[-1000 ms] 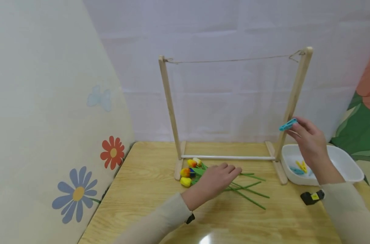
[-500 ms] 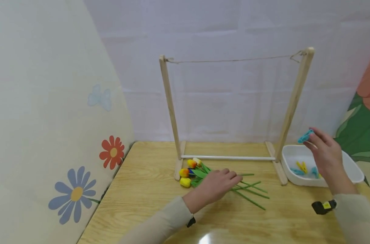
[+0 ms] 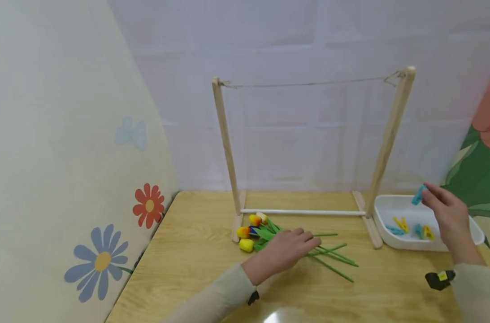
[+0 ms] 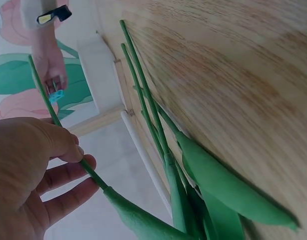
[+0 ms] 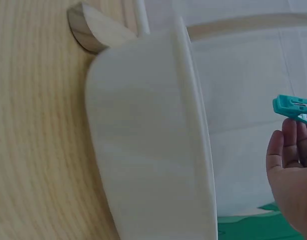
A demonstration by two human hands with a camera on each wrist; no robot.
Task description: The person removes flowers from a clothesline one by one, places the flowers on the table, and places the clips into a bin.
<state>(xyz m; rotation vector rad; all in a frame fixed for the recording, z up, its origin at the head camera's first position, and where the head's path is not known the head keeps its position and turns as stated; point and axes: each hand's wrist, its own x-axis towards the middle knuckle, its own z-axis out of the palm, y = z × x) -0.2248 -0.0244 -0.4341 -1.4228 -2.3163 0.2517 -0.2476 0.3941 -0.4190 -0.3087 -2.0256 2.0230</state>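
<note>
Artificial tulips with yellow, orange and white heads lie on the table, among them a yellow tulip (image 3: 246,245). My left hand (image 3: 283,250) is over their stems. In the left wrist view, its thumb and fingers pinch one green tulip stem (image 4: 41,90), which is raised from the other stems (image 4: 138,80). My right hand (image 3: 449,216) holds a teal clothespin (image 3: 419,195) above the white tub (image 3: 414,245). In the right wrist view the clothespin (image 5: 292,107) sits at the fingertips.
A wooden frame (image 3: 227,150) stands behind the tulips, with a string (image 3: 301,84) tied across its top and a white rod (image 3: 303,212) low down. Inside the tub lie yellow (image 3: 401,224) and teal clothespins (image 3: 395,230). A painted wall (image 3: 67,134) borders the left.
My right hand has moved right and down with the teal clothespin, from beside the frame's right post to over the tub. The left hand has stayed nearly in place over the stems.
</note>
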